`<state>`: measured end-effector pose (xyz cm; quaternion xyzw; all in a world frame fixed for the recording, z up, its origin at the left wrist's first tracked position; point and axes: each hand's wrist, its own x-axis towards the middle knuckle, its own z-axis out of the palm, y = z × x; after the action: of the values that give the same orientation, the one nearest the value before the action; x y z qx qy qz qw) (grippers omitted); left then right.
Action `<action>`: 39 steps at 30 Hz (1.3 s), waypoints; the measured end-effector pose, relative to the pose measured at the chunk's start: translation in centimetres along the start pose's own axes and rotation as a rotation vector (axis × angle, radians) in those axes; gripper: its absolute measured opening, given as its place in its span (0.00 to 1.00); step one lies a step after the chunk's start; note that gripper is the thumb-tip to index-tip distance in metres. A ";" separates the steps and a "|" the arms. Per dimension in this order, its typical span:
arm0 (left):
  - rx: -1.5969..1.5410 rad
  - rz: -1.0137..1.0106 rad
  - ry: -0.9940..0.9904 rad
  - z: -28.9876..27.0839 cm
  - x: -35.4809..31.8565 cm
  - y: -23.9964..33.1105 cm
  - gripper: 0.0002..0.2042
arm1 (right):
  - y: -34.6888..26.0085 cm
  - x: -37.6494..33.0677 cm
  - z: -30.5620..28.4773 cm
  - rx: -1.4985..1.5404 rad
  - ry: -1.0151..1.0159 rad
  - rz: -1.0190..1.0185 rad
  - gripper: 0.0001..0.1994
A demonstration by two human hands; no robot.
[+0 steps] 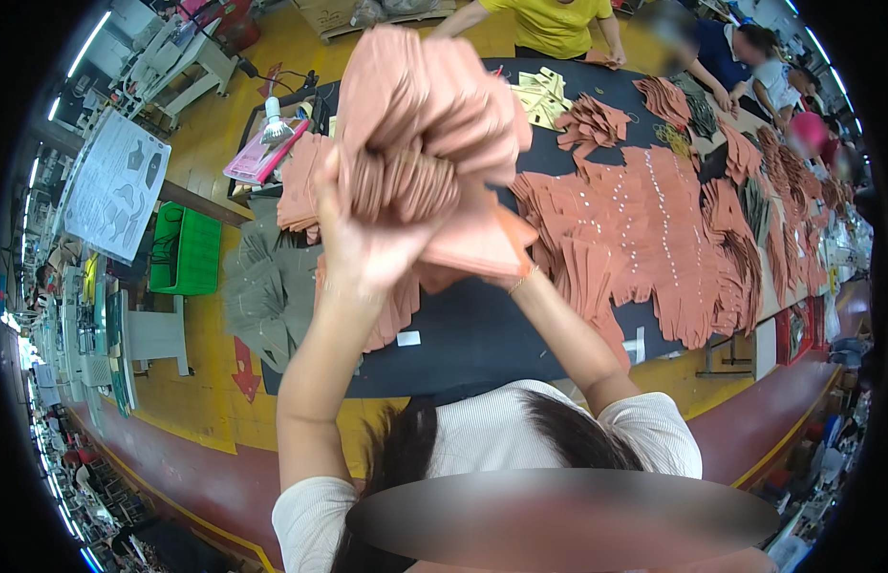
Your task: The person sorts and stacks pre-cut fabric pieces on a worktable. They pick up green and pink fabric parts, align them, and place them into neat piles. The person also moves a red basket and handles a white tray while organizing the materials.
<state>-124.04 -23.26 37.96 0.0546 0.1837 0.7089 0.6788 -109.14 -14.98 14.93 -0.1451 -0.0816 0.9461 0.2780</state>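
My left hand [363, 239] is raised and grips a thick fanned stack of salmon-pink cut pieces [429, 115] from below on its left side. My right hand [509, 279] is mostly hidden under the same stack, holding its lower right edge; only the wrist with a thin bracelet shows. The stack is lifted well above the black table [463, 334].
More pink cut pieces [644, 229] lie spread across the table, grey-green pieces [267, 286] at its left end, yellow pieces [544, 95] at the back. Other people work along the far side and right. A green crate [186, 250] stands on the yellow floor at left.
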 end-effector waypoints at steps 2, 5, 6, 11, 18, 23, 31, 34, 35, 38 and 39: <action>-0.015 -0.052 0.061 -1.4 -4.6 -0.8 0.38 | 3.1 -3.3 -2.0 -0.103 -0.031 0.055 0.22; -0.018 -0.069 0.161 -2.8 -9.9 -1.7 0.36 | 7.3 -7.7 -2.6 -0.252 -0.087 0.159 0.21; 0.001 -0.049 0.096 -3.1 -11.3 -1.6 0.36 | 8.3 -8.8 -2.1 -0.299 -0.109 0.195 0.21; -0.070 0.161 0.151 -5.2 -14.9 1.3 0.36 | 9.2 -13.9 3.0 -0.480 0.053 0.333 0.21; 0.348 0.388 0.093 -12.6 -12.7 8.7 0.36 | 11.3 -13.5 7.8 -0.504 -0.062 0.367 0.25; 0.573 0.211 0.288 -19.6 -7.9 5.2 0.36 | 11.6 -11.4 10.1 -0.704 -0.220 0.330 0.31; 0.527 -0.210 -0.091 -17.9 -7.9 -7.4 0.31 | 11.2 -9.8 10.2 -1.118 -0.355 0.243 0.37; 0.516 -0.267 -0.091 -15.9 -9.0 -8.8 0.30 | 10.7 -10.2 9.4 -1.381 -0.362 0.131 0.42; 0.517 -0.278 -0.089 -15.4 -9.5 -8.9 0.30 | 10.5 -10.5 9.5 -1.489 -0.366 0.061 0.45; 0.521 -0.307 -0.069 -14.4 -10.6 -8.8 0.29 | 8.8 -11.6 11.3 -1.826 -0.342 0.065 0.51; 0.522 -0.311 -0.055 -14.3 -11.0 -8.7 0.28 | 8.3 -12.3 12.2 -1.934 -0.328 0.115 0.53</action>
<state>-119.72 -36.63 23.75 0.2177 0.3473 0.5236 0.7469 -107.34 -29.50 27.36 -0.1807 -0.8515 0.4918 -0.0221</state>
